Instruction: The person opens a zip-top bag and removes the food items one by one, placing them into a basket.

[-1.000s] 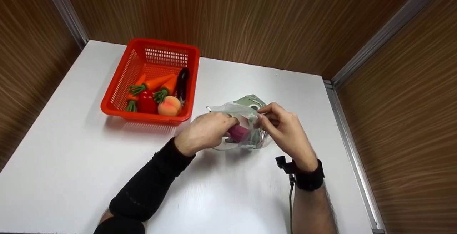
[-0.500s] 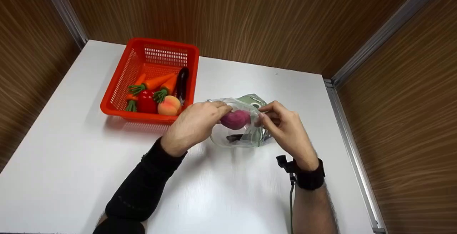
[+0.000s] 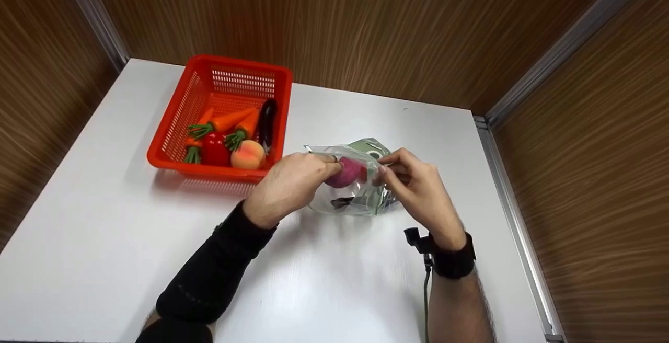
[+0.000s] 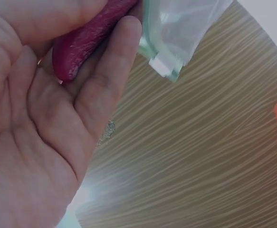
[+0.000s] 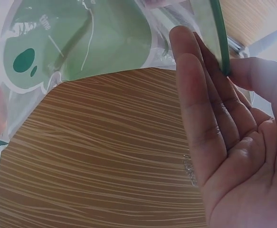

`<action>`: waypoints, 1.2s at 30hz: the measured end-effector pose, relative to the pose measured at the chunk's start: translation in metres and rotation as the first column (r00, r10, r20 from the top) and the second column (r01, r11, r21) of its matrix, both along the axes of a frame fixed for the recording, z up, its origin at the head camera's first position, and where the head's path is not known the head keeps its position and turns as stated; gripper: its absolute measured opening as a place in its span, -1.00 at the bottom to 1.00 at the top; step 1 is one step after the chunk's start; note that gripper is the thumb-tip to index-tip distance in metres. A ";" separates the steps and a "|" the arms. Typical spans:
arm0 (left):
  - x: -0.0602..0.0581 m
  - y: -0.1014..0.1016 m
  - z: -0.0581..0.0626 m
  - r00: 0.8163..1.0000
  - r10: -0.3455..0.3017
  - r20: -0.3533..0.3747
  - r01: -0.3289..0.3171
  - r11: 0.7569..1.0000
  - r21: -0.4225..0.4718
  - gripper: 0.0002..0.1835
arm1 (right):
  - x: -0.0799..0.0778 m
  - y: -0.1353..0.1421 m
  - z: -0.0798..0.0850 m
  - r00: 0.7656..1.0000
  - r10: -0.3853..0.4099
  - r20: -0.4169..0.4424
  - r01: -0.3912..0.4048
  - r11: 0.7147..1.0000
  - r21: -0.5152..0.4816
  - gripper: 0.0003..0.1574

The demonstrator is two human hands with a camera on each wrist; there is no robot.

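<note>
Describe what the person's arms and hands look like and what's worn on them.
The left arm wears a black sleeve with a faint dotted mark. The right forearm is bare below a black wristband, which carries a small black mount and a thin dark cable. The left hand and right hand are ungloved.

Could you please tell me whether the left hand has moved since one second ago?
Yes, slightly: in the head view, the left hand has shifted nearer the red basket, which has stayed put.
</note>
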State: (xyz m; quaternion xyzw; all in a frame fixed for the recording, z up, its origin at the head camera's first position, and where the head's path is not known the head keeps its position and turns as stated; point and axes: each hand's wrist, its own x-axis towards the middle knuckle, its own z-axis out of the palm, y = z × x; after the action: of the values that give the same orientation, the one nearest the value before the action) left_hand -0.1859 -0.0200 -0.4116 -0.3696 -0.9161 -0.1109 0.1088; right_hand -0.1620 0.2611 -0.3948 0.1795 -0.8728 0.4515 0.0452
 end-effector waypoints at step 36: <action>0.000 -0.031 0.021 0.958 -0.125 0.257 0.087 0.984 0.155 -0.72 | 0.000 0.003 0.002 1.000 -0.001 -0.004 0.001 1.000 0.016 -0.79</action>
State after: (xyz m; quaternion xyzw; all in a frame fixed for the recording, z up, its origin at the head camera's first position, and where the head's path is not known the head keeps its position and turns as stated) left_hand -0.1860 -0.0506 -0.3906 -0.3914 -0.8910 -0.2300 0.0049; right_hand -0.1624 0.2646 -0.3928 0.1803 -0.8764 0.4442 0.0460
